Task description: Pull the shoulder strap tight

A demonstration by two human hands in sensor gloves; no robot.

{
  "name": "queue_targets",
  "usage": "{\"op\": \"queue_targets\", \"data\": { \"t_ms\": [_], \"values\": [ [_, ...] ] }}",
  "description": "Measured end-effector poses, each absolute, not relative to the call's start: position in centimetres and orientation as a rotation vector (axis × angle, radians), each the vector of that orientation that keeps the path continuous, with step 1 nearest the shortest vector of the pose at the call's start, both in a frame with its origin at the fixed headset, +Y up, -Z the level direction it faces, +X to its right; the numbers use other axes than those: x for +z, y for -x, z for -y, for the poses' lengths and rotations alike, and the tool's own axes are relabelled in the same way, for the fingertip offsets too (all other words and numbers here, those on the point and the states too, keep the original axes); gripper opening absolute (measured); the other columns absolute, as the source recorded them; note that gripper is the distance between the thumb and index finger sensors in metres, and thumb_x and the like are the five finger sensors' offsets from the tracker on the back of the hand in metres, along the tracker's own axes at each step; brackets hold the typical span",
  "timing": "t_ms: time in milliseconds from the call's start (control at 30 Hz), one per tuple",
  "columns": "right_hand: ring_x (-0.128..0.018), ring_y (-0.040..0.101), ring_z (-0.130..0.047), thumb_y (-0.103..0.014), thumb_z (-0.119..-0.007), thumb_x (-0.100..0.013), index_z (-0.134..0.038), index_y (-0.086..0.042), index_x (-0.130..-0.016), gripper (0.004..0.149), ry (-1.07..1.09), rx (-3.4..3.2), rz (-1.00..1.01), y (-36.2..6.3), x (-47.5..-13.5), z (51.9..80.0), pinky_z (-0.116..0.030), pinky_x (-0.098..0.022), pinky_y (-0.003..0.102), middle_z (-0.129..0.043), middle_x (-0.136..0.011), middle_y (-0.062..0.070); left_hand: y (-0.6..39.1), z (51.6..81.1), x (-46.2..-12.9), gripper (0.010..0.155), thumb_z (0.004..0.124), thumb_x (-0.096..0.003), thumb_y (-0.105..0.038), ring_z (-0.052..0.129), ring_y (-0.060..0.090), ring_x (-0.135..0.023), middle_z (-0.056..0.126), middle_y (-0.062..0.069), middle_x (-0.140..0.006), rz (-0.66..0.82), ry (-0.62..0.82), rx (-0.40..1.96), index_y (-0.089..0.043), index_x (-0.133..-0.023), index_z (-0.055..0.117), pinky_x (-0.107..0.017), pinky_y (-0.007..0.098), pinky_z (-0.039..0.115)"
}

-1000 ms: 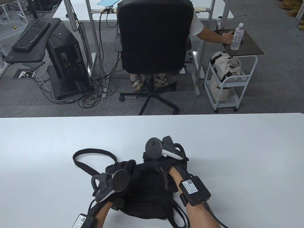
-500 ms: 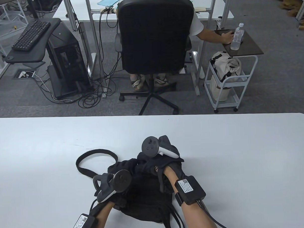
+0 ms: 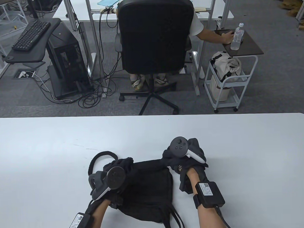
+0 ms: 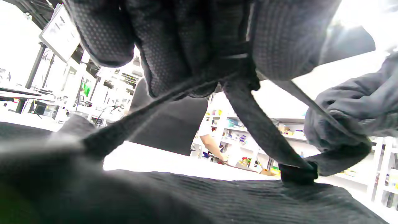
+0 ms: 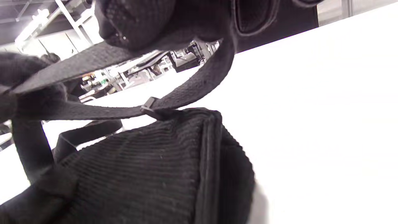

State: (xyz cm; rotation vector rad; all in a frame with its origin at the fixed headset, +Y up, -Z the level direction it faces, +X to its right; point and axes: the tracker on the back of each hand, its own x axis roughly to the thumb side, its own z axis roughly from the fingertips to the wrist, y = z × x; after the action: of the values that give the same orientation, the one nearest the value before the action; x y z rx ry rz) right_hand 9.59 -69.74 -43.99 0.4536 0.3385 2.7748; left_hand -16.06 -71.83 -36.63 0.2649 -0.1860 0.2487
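Note:
A black corduroy bag [image 3: 147,191] lies on the white table [image 3: 43,147]. Its black shoulder strap [image 3: 147,166] runs taut between my hands, and a slack loop [image 3: 100,157] of it curls at the left. My left hand [image 3: 120,166] grips the strap at the bag's upper left corner; in the left wrist view the fingers [image 4: 186,46] close around the strap [image 4: 258,124]. My right hand [image 3: 177,160] grips the strap at the bag's upper right. In the right wrist view the strap [image 5: 199,84] runs down to a buckle [image 5: 152,107] on the bag [image 5: 149,168].
Two carry handles [image 3: 176,219] of the bag lie near the table's front edge. Beyond the far edge stand an office chair [image 3: 153,36] with a seated person and a white cart [image 3: 229,81].
My right hand has moved right with the strap, pulling it taut. The slack loop at the left has shrunk. The bag now lies flatter and more uncovered.

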Motion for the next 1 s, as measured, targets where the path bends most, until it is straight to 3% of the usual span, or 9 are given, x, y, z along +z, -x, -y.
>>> {"op": "queue_targets", "data": {
  "t_ms": [100, 267, 333, 367, 433, 500, 667, 867, 1000],
  "values": [
    [-0.097, 0.039, -0.061, -0.056, -0.07, -0.041, -0.07, -0.027, -0.099, 0.065, -0.539, 2.818, -0.313, -7.8, -43.5, 68.2, -0.045, -0.072, 0.068, -0.065, -0.108, 0.004, 15.4, 71.8, -36.5, 0.061, 0.082, -0.0451, -0.058, 0.099, 0.017, -0.087, 0.091, -0.005, -0.096, 0.216, -0.275, 0.217, -0.03, -0.099, 0.078, -0.071, 0.05, 0.079],
    [-0.106, 0.042, -0.047, -0.058, -0.066, -0.043, -0.055, -0.022, -0.111, 0.077, -0.66, 2.519, -0.482, -3.0, -43.9, 68.2, -0.038, -0.073, 0.069, -0.052, -0.117, 0.011, 15.1, 71.1, -36.2, 0.063, 0.084, -0.0444, -0.058, 0.098, 0.018, -0.088, 0.09, -0.006, -0.097, 0.232, -0.283, 0.227, -0.03, -0.1, 0.076, -0.071, 0.049, 0.078],
    [-0.105, 0.041, -0.051, -0.057, -0.066, -0.043, -0.06, -0.023, -0.108, 0.073, -0.704, 2.573, -0.537, -1.4, -44.0, 68.9, -0.04, -0.073, 0.07, -0.057, -0.114, 0.01, 15.1, 70.8, -36.1, 0.063, 0.084, -0.0445, -0.057, 0.098, 0.017, -0.088, 0.09, -0.005, -0.097, 0.238, -0.277, 0.257, -0.029, -0.1, 0.075, -0.071, 0.05, 0.078],
    [-0.102, 0.04, -0.058, -0.053, -0.067, -0.044, -0.067, -0.025, -0.1, 0.062, -0.709, 2.591, -0.54, -0.7, -43.9, 69.3, -0.042, -0.072, 0.07, -0.066, -0.108, 0.008, 15.1, 70.7, -36.1, 0.062, 0.083, -0.0451, -0.057, 0.099, 0.018, -0.087, 0.091, -0.004, -0.096, 0.231, -0.281, 0.268, -0.028, -0.099, 0.076, -0.071, 0.05, 0.078],
    [-0.084, 0.039, -0.075, -0.048, -0.069, -0.044, -0.079, -0.015, -0.084, 0.053, -0.722, 2.574, -0.478, -0.3, -43.9, 69.6, -0.051, -0.07, 0.067, -0.081, -0.087, 0.01, 15.2, 70.9, -36.1, 0.06, 0.083, -0.0454, -0.057, 0.1, 0.018, -0.086, 0.092, -0.003, -0.095, 0.23, -0.27, 0.225, -0.028, -0.098, 0.076, -0.069, 0.051, 0.08],
    [-0.074, 0.038, -0.081, -0.045, -0.07, -0.045, -0.083, -0.016, -0.074, 0.043, -0.723, 2.593, -0.468, -0.5, -43.8, 69.7, -0.056, -0.068, 0.064, -0.087, -0.076, 0.008, 15.3, 71.1, -36.2, 0.06, 0.084, -0.0455, -0.056, 0.102, 0.019, -0.084, 0.094, -0.002, -0.094, 0.22, -0.264, 0.236, -0.026, -0.097, 0.078, -0.068, 0.051, 0.081],
    [-0.072, 0.036, -0.081, -0.042, -0.071, -0.046, -0.086, -0.019, -0.069, 0.037, -0.728, 2.682, -0.347, -2.2, -43.6, 69.0, -0.058, -0.067, 0.062, -0.088, -0.074, 0.007, 14.8, 71.3, -36.4, 0.061, 0.082, -0.046, -0.058, 0.103, 0.019, -0.084, 0.094, -0.002, -0.094, 0.235, -0.26, 0.244, -0.025, -0.097, 0.079, -0.069, 0.051, 0.081],
    [-0.077, 0.036, -0.078, -0.042, -0.072, -0.045, -0.087, -0.02, -0.069, 0.035, -0.438, 2.77, -0.221, -10.0, -44.3, 68.7, -0.054, -0.069, 0.065, -0.087, -0.076, 0.006, 16.3, 71.2, -37.0, 0.06, 0.082, -0.0465, -0.058, 0.101, 0.018, -0.084, 0.094, -0.003, -0.093, 0.197, -0.245, 0.343, -0.026, -0.097, 0.079, -0.069, 0.052, 0.08],
    [-0.084, 0.037, -0.077, -0.045, -0.073, -0.045, -0.089, -0.025, -0.074, 0.039, -0.4, 2.832, -0.294, -10.5, -44.0, 68.9, -0.052, -0.07, 0.067, -0.084, -0.088, 0.004, 15.3, 71.0, -36.6, 0.06, 0.082, -0.0464, -0.057, 0.1, 0.017, -0.086, 0.092, -0.004, -0.094, 0.205, -0.276, 0.261, -0.028, -0.099, 0.077, -0.071, 0.051, 0.078]
  ]
}}
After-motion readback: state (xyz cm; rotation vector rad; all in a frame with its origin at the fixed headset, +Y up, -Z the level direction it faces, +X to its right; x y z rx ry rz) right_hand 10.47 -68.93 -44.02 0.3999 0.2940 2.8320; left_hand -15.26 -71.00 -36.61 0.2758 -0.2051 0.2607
